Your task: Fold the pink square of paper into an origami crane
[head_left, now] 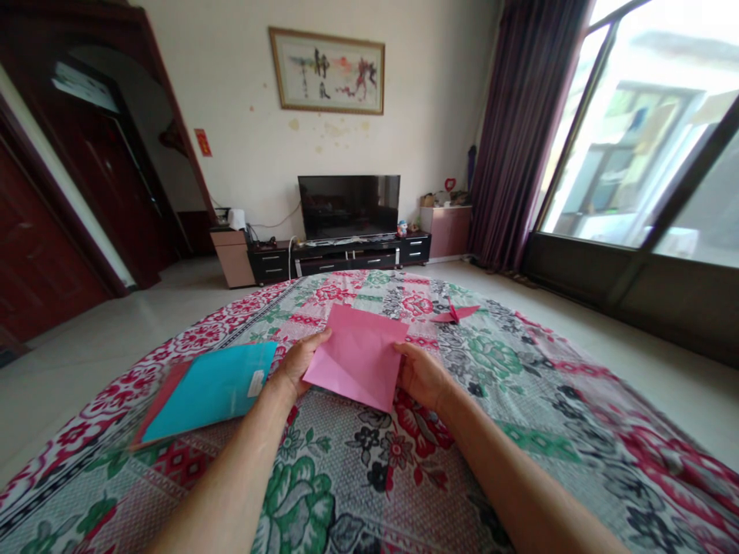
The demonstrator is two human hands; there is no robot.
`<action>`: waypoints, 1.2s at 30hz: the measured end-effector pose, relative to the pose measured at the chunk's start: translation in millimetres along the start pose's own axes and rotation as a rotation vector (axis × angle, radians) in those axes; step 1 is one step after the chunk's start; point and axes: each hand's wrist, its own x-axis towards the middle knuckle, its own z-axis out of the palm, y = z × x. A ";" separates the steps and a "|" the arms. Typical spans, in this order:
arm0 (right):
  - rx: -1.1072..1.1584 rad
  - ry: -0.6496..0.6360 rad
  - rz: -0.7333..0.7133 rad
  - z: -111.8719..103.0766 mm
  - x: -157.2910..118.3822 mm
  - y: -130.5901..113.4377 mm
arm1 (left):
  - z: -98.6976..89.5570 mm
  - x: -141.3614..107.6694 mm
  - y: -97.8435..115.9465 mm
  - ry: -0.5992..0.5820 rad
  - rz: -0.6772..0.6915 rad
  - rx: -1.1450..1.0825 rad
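Observation:
A square sheet of pink paper (356, 355) is held up above the patterned tablecloth, tilted a little, with faint creases across it. My left hand (301, 362) pinches its left edge, thumb on top. At the right edge, my right hand (419, 373) grips the sheet between thumb and fingers. The fingers behind the paper are partly hidden.
Left of my left hand lies a clear packet with blue paper (213, 391) and some red paper. A folded red paper figure (456, 314) stands beyond my right hand. The round table's floral cloth (496, 354) spreads around. A television (349, 206) stands by the far wall.

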 end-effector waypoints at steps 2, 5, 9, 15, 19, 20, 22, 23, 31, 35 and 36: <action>-0.001 -0.011 0.010 -1.4 0.6 0.7 | -0.3 -0.2 0.0 0.012 0.000 0.001; 0.005 -0.043 0.023 -4.4 2.5 2.0 | 0.0 -1.3 0.7 0.019 -0.005 0.013; 0.036 -0.094 0.009 -6.3 3.5 2.4 | 0.3 -2.1 1.2 0.020 -0.006 0.035; 0.085 -0.103 -0.007 -6.3 2.7 1.6 | -2.5 0.6 -0.9 0.008 0.007 0.059; 0.112 -0.097 0.004 -7.7 4.2 1.9 | -2.4 0.3 -0.7 0.004 -0.006 0.041; 0.114 -0.094 0.003 -7.9 4.4 2.0 | -1.9 -0.1 -0.5 0.003 -0.010 0.032; 0.113 -0.089 -0.001 -8.0 4.5 2.0 | -0.9 -1.1 0.0 0.001 -0.018 0.013; 0.109 -0.087 -0.003 -7.9 4.4 1.9 | -0.3 -1.7 0.3 0.000 -0.021 0.005; 0.097 -0.062 0.010 -7.6 4.5 2.5 | 2.7 -4.1 1.7 -0.020 -0.042 -0.028; 0.093 -0.065 0.010 -8.2 6.1 3.3 | 1.5 -3.4 0.8 -0.012 -0.038 -0.036; 0.089 -0.071 0.014 -8.5 6.4 3.4 | 1.2 -3.2 0.6 -0.012 -0.031 -0.042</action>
